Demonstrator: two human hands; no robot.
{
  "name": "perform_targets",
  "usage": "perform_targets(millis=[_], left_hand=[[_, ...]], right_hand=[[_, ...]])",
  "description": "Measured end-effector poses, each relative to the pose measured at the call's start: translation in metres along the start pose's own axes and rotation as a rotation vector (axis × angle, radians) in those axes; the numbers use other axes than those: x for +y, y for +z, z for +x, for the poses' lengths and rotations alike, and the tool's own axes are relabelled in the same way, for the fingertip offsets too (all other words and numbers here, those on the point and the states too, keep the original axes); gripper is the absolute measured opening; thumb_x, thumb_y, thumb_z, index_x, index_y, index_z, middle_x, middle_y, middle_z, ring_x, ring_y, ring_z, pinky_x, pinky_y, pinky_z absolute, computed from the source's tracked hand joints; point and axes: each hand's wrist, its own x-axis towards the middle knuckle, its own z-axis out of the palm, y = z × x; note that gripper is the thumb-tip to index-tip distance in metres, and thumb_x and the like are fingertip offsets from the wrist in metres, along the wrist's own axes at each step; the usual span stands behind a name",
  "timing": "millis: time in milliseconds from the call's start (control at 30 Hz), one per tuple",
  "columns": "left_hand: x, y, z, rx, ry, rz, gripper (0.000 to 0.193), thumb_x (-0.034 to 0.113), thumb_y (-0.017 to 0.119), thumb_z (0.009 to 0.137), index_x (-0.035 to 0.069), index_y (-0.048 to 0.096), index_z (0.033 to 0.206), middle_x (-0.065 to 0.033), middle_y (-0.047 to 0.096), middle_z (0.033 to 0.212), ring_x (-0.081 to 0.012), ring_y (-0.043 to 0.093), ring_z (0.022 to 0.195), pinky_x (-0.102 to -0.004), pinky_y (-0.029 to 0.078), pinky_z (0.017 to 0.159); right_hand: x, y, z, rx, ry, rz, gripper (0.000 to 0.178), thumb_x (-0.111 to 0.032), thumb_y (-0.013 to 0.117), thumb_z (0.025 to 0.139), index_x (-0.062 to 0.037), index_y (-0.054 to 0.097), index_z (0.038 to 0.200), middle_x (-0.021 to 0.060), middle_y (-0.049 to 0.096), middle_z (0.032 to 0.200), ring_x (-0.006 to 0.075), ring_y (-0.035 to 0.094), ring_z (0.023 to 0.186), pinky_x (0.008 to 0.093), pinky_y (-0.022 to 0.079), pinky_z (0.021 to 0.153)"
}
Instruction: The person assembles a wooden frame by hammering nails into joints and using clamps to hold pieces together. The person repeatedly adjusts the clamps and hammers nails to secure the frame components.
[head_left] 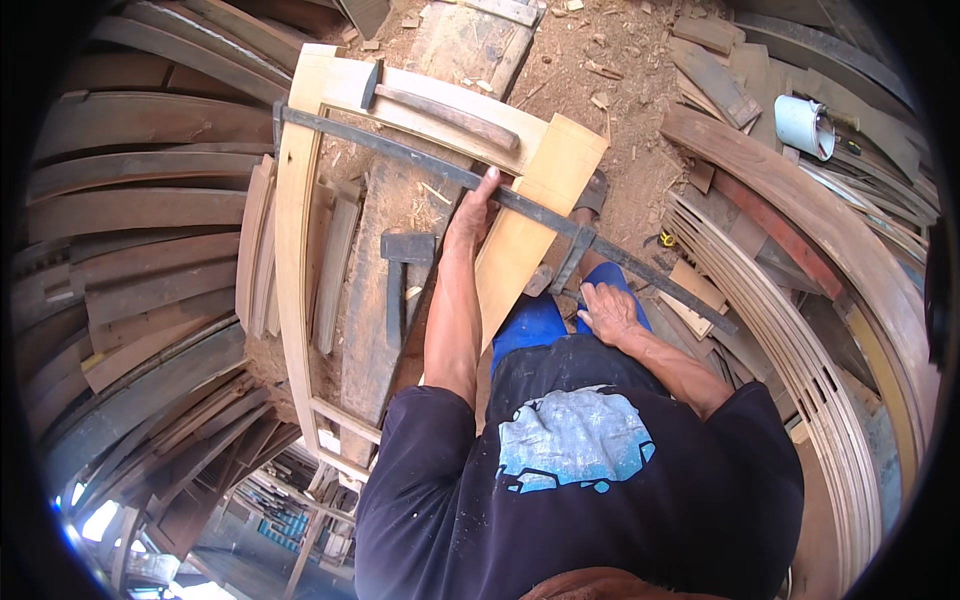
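Matt dark metal bar clamp [530, 209], smooth pale wooden frame [293, 200], matt cloth shirt [580, 530]

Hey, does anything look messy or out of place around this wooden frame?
Yes. A hammer lies loose on the far rail of the pale wooden frame, an odd resting place while a clamp spans it. Wood shavings also litter the ground beyond, which looks untidy. No clear damage stands out.

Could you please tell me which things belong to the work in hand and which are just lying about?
Probably in use:
pale wooden frame
long dark clamp, in left hand
two hammers, perhaps

Probably lying about:
white container
boards at left
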Motion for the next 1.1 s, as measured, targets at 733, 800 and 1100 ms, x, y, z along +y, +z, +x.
perform_targets(millis=[733,800,1100], left_hand=[[-0.053,-0.015,-0.118,0.319,0.045,0.937,0.069,0.061,0.031,0.103,-0.004,0.054,0.103,-0.0326,0.061,0.106,-0.0507,0.058,0.106,-0.0524,0.043,0.090],[-0.059,-0.023,-0.115,0.299,0.042,0.947,0.071,0.062,0.030,0.103,-0.005,0.055,0.107,-0.0345,0.061,0.111,-0.0515,0.057,0.111,-0.0524,0.043,0.093],[-0.066,-0.028,-0.109,0.248,0.083,0.902,0.076,0.066,0.029,0.102,-0.005,0.056,0.109,-0.0333,0.061,0.114,-0.0490,0.058,0.113,-0.0518,0.043,0.094]], right_hand=[[0.017,0.010,0.020,-0.093,-0.004,0.263,0.035,-0.019,0.078,0.076,-0.0016,0.061,0.100,0.0201,0.068,0.085,0.0370,0.069,0.080,0.0464,0.054,0.071],[-0.004,0.008,-0.001,0.138,0.014,0.057,0.042,-0.026,0.079,0.079,-0.0066,0.054,0.107,0.0192,0.067,0.091,0.0413,0.068,0.085,0.0519,0.054,0.071],[0.016,0.017,0.012,-0.073,0.125,0.082,0.027,-0.016,0.072,0.081,-0.0008,0.059,0.099,0.0240,0.070,0.087,0.0433,0.070,0.087,0.0534,0.055,0.077]])
